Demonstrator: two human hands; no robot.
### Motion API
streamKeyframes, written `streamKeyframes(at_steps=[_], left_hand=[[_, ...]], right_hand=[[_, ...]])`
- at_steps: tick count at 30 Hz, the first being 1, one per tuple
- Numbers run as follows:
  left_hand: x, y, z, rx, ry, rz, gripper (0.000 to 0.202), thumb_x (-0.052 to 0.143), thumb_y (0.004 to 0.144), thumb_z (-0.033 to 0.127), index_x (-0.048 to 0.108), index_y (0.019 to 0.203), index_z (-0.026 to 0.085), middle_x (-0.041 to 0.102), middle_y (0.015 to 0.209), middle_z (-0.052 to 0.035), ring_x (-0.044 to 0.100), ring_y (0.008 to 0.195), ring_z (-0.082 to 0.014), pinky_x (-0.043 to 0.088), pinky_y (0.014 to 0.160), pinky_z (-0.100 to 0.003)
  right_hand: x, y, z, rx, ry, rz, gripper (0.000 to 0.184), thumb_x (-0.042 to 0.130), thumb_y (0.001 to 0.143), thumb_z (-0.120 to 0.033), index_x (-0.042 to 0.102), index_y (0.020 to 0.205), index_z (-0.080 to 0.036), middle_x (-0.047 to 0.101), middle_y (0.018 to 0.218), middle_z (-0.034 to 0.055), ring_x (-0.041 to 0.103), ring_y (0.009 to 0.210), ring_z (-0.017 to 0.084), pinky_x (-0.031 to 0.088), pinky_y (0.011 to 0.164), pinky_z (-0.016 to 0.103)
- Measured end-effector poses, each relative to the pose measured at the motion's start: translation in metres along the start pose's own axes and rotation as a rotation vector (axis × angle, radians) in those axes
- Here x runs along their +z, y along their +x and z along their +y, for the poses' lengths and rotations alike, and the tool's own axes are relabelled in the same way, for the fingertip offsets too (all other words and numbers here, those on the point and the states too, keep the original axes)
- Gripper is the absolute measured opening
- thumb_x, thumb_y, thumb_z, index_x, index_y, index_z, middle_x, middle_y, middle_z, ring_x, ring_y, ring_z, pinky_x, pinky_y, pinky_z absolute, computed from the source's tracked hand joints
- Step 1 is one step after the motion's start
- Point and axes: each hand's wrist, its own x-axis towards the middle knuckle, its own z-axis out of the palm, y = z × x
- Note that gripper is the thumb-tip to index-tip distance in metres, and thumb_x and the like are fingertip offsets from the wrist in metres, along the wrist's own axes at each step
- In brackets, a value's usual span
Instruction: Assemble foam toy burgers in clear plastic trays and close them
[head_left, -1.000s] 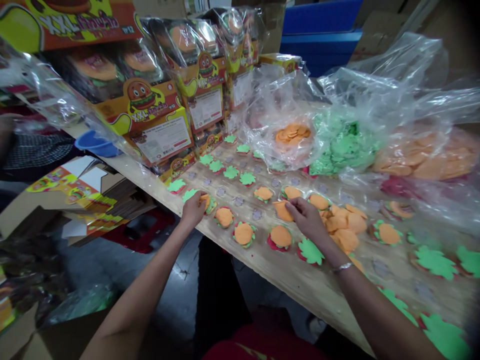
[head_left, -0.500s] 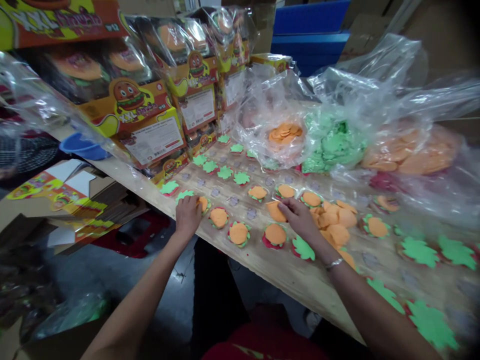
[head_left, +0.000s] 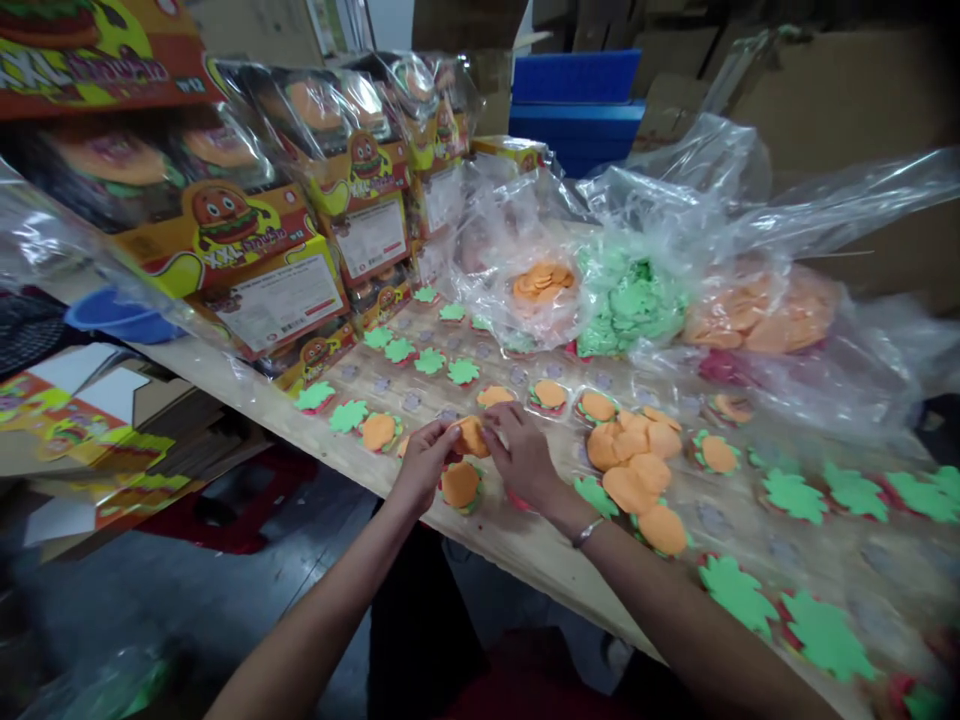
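Note:
Between my two hands is an orange foam disc [head_left: 472, 437], pinched at its left edge by my left hand [head_left: 427, 462] and at its right edge by my right hand [head_left: 523, 455]. Both hands are above the near part of the table. Just below them sits a toy burger stack [head_left: 460, 484] topped with an orange disc. To the left, another orange-topped stack [head_left: 381, 432] lies beside a green leaf-shaped piece [head_left: 349, 416]. Right of my right wrist is a loose pile of orange discs [head_left: 634, 445]. My right forearm partly hides a green leaf piece [head_left: 596, 495].
Printed burger display boxes [head_left: 262, 290] stand along the left back. Clear plastic bags hold orange discs [head_left: 544, 285], green pieces [head_left: 634, 300] and more orange discs [head_left: 765, 305]. A blue bowl [head_left: 124, 315] and flat printed cartons [head_left: 82, 420] are at the left. More green-topped stacks [head_left: 795, 495] lie right.
My left hand has left the stack at the left and moved right. My right hand has brought the orange disc left, and both hands now meet on it. The view has shifted slightly.

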Motion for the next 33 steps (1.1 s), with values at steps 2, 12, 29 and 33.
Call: streamKeyframes(at_steps=[2, 12, 29, 33], left_hand=[[-0.001, 0.002, 0.000, -0.008, -0.024, 0.019, 0.028, 0.076, 0.064, 0.041, 0.068, 0.071, 0.015, 0.063, 0.067, -0.0006, 0.054, 0.058, -0.0098, 0.042, 0.057, -0.020], [-0.009, 0.006, 0.010, -0.268, -0.364, 0.176, 0.018, 0.073, 0.072, 0.025, 0.060, 0.065, 0.014, 0.060, 0.056, 0.0006, 0.054, 0.048, -0.0083, 0.043, 0.046, -0.018], [-0.133, -0.023, 0.044, -0.178, -0.466, 0.423, 0.022, 0.041, 0.091, 0.010, 0.062, 0.086, 0.011, 0.069, 0.068, -0.0057, 0.062, 0.049, -0.0101, 0.055, 0.047, -0.018], [-0.159, -0.025, 0.039, -0.104, -0.435, 0.473, 0.017, 0.048, 0.084, 0.005, 0.064, 0.082, 0.011, 0.070, 0.072, -0.0051, 0.063, 0.054, -0.0104, 0.056, 0.050, -0.018]], right_hand=[[-0.002, -0.001, -0.001, -0.158, -0.144, -0.051, 0.018, 0.051, 0.090, -0.025, 0.059, 0.105, -0.019, 0.059, 0.107, 0.0107, 0.054, 0.102, 0.024, 0.045, 0.090, 0.039], [-0.011, 0.001, -0.006, -0.430, -0.095, -0.290, 0.013, 0.059, 0.086, -0.030, 0.052, 0.079, -0.021, 0.062, 0.106, 0.0082, 0.056, 0.103, 0.022, 0.044, 0.092, 0.042], [0.054, 0.171, 0.075, 0.114, -0.118, -0.232, 0.020, 0.048, 0.076, -0.009, 0.061, 0.090, -0.016, 0.063, 0.085, 0.0017, 0.056, 0.076, 0.014, 0.045, 0.072, 0.025], [0.061, 0.162, 0.080, 0.063, -0.228, -0.233, 0.025, 0.049, 0.079, -0.008, 0.062, 0.100, -0.015, 0.063, 0.098, 0.0073, 0.055, 0.087, 0.019, 0.044, 0.078, 0.029]])
